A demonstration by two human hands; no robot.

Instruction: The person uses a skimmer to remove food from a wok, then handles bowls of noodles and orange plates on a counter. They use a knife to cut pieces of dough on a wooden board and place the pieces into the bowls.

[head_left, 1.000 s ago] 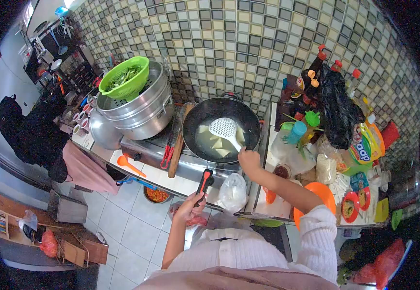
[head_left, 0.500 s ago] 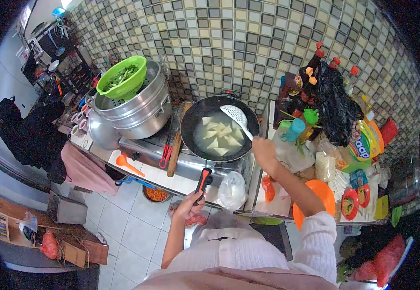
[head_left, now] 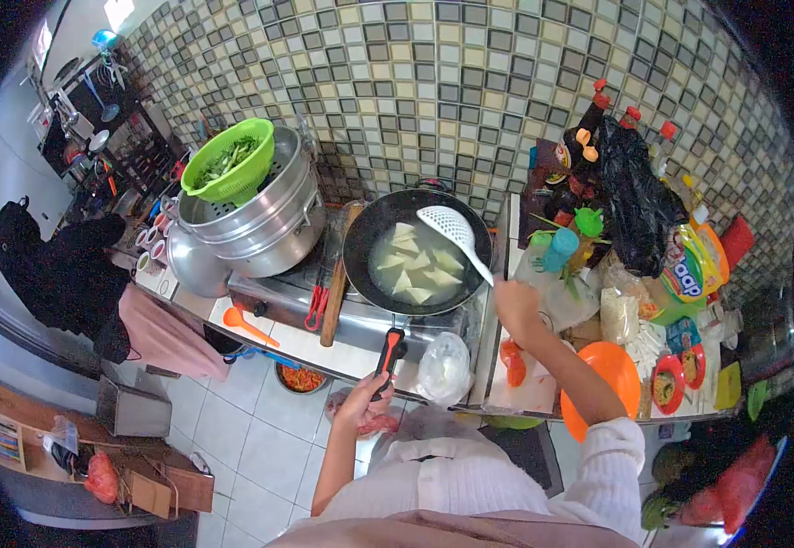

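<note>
My left hand is wrapped round the black and red handle of a dark frying pan. The pan sits on the stove and holds cloudy liquid with several pale triangular pieces in it. In my right hand, closed on its handle, is a white slotted skimmer. Its perforated head hangs over the pan's right side, above the pieces and carrying nothing visible. Next to the pan handle, on the counter edge, lies a clear plastic bag with whitish contents.
Left of the pan stands a large metal steamer topped by a green basket of leafy greens. A wooden stick, red tongs and an orange spoon lie nearby. Bottles, packets and an orange plate crowd the right counter.
The skimmer and my right hand have moved slightly right and down, and the pale pieces are spread differently in the liquid. My left hand keeps its grip; the whole view has shifted a little.
</note>
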